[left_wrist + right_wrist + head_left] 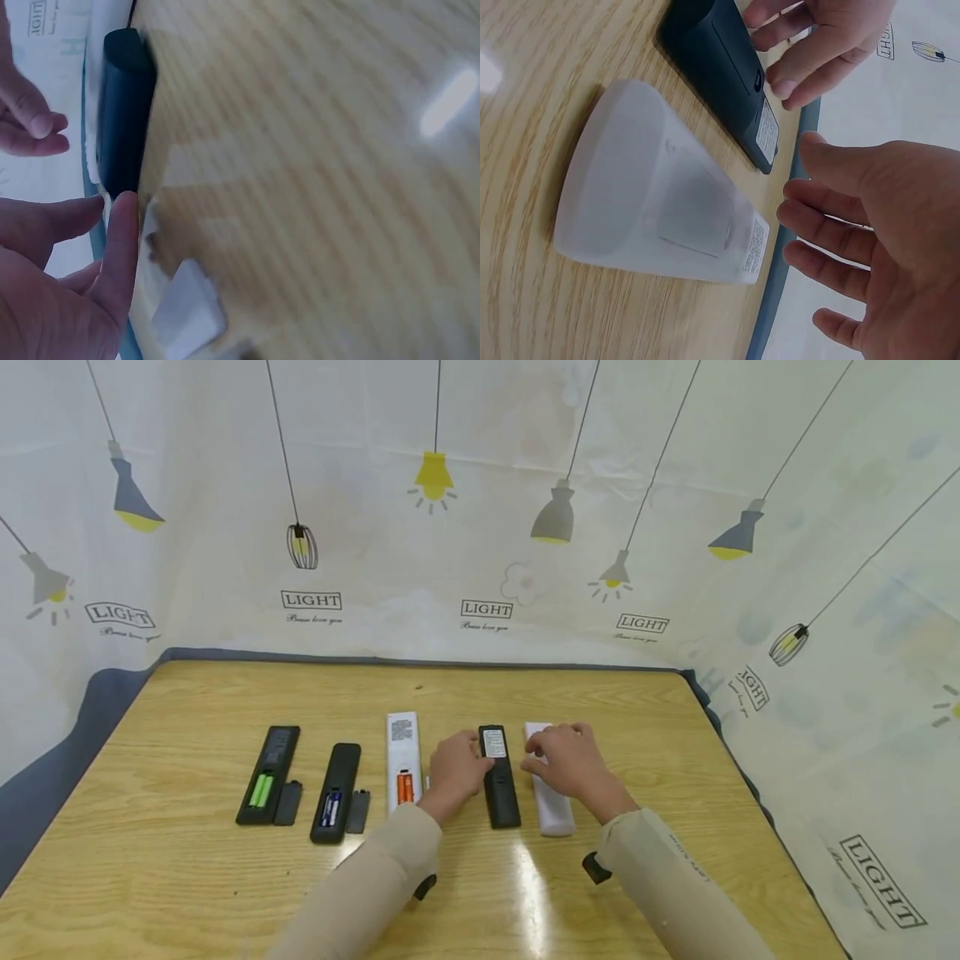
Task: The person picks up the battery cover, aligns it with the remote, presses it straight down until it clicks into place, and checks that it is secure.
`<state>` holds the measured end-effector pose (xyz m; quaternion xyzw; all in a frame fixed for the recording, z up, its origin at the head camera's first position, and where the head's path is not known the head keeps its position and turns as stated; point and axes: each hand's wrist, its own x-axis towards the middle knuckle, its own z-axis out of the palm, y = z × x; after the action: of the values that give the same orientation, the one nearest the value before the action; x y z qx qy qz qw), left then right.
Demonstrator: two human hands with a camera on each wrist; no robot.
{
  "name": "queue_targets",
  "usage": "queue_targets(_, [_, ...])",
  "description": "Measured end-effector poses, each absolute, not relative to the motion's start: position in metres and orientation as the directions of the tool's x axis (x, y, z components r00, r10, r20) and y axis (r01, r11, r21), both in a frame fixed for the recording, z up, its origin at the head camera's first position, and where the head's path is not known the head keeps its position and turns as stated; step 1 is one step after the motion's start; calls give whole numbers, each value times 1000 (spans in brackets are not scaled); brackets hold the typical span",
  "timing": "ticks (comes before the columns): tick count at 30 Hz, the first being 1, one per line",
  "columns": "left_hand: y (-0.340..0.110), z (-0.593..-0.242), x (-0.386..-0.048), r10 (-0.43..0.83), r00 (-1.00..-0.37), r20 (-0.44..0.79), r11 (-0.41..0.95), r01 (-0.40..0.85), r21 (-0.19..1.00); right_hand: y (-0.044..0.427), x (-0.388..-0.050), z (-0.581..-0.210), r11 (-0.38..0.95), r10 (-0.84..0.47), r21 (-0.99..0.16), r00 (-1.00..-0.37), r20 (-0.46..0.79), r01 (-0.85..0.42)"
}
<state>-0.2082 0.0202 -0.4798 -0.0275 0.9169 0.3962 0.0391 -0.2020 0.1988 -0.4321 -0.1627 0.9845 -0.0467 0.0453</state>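
The left hand [459,768] has its fingers apart and grips nothing, its thumb beside the labelled far part of a black remote [501,795]; whether skin meets plastic I cannot tell; that remote lies on the tabletop [480,910], back up and battery cover [733,52] on, just right of the left hand and left of the right hand [567,760]; the right hand's fingers are also apart and hold nothing, over the far half of a white remote [553,810].

Both remotes should feel light and stiff, hard plastic that gives nothing under a squeeze; their smooth shells may slide on the wood if pushed from one side only; the black one looks best pinched across its long edges, thumb opposite fingers, near the middle, nearer the person than the left hand; its thin cover is probably the fragile part, so gentle thumb pressure would suit the latch; the white one's thick, rounded near end, below the right hand, seems a fuller but slicker hold.
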Motion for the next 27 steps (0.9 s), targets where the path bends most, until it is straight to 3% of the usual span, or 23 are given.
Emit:
queue_targets(9, [-14,-452,-216,20,-993,-119,607,-82,790,186,-203,-440,934,-348,-116,-935,-67,-339])
queue_targets(19, [-76,-438,-232,-23,-988,-152,707,-124,696,146,-200,-453,896,-424,-136,-906,15,-422])
queue_targets(27, [-111,-435,-234,8,-980,-198,777,-119,618,115,-199,-459,870,-483,-113,-875,-9,-480])
